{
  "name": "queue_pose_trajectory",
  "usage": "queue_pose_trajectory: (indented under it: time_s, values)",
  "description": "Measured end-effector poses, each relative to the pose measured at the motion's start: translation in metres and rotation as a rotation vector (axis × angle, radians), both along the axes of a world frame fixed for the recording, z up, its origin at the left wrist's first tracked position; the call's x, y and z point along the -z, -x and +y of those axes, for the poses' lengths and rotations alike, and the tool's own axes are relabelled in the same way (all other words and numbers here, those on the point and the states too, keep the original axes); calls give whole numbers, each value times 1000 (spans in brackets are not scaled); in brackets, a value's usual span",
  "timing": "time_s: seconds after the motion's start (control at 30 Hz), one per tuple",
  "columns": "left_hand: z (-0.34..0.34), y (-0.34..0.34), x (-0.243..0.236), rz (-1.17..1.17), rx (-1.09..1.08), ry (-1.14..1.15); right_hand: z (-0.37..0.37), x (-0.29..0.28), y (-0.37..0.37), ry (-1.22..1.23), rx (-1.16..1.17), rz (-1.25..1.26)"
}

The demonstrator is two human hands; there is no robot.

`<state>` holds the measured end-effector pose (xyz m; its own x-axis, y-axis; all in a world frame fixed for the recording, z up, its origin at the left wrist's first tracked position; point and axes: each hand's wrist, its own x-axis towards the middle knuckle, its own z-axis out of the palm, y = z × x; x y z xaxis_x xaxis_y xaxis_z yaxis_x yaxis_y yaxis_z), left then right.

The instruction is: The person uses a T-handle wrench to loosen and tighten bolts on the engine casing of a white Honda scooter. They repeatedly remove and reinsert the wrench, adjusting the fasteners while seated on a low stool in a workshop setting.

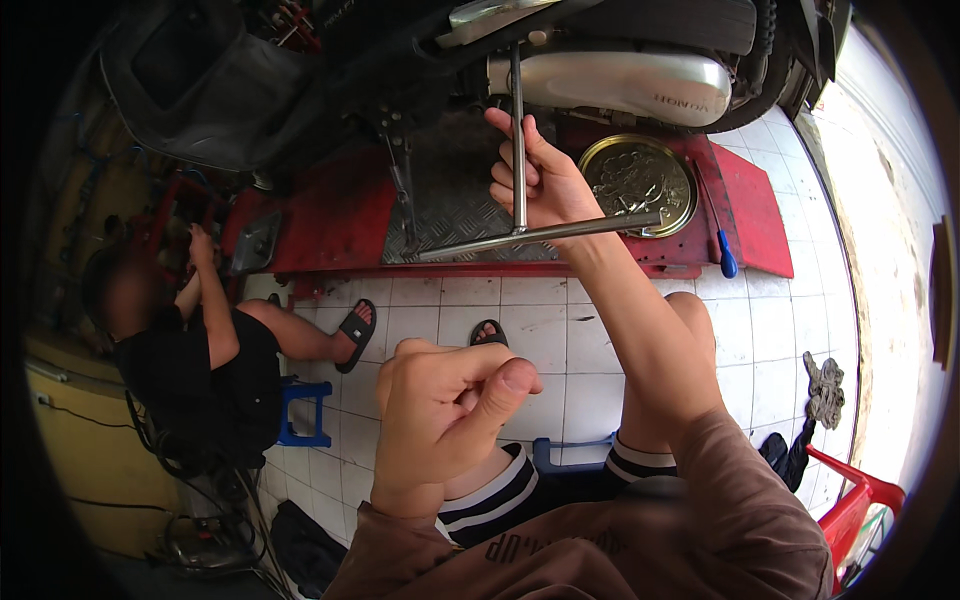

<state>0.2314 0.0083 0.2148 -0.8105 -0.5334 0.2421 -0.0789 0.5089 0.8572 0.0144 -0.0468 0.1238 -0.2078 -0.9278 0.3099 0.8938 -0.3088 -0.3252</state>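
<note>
My right hand point(535, 180) is wrapped round the upright shaft of a steel T-handle wrench point(517, 150), index finger extended. The wrench's long crossbar point(470, 243) slants over my wrist, and the shaft reaches up to the underside of a motorbike point(610, 20), beside its silver exhaust cover point(630, 88). Lower and nearer me, my left hand point(440, 420) is curled into a loose fist with nothing visible in it. Behind my right hand sits a round metal tray point(637, 150) holding small parts.
A red lift platform point(320, 230) carries the motorbike, a blue-handled screwdriver point(726, 255) and a metal dish point(254, 241). A co-worker point(190, 380) sits on a blue stool point(305, 420) at left. A red chair point(850, 490) and a rag point(823, 390) are at lower right.
</note>
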Motion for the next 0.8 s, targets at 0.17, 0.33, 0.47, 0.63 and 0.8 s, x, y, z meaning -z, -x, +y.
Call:
queue_pose_trajectory:
  time_s: [0.17, 0.33, 0.47, 0.63, 0.8]
  values:
    - [-44, -1, -4, 378, -220, -66, 9, 12, 5, 22, -94, -45]
    - [-115, 93, 25, -62, -169, -1, 39, 21, 13, -81, 4, -129]
    - [-163, 184, 45, -78, -376, 409, 64, 18, 38, -78, 70, -120]
    - [-187, 247, 62, -6, -814, 504, 89, 14, 63, -39, 19, -144]
    - [-188, 272, 66, 164, -990, 342, 105, 7, 74, -174, 17, -63]
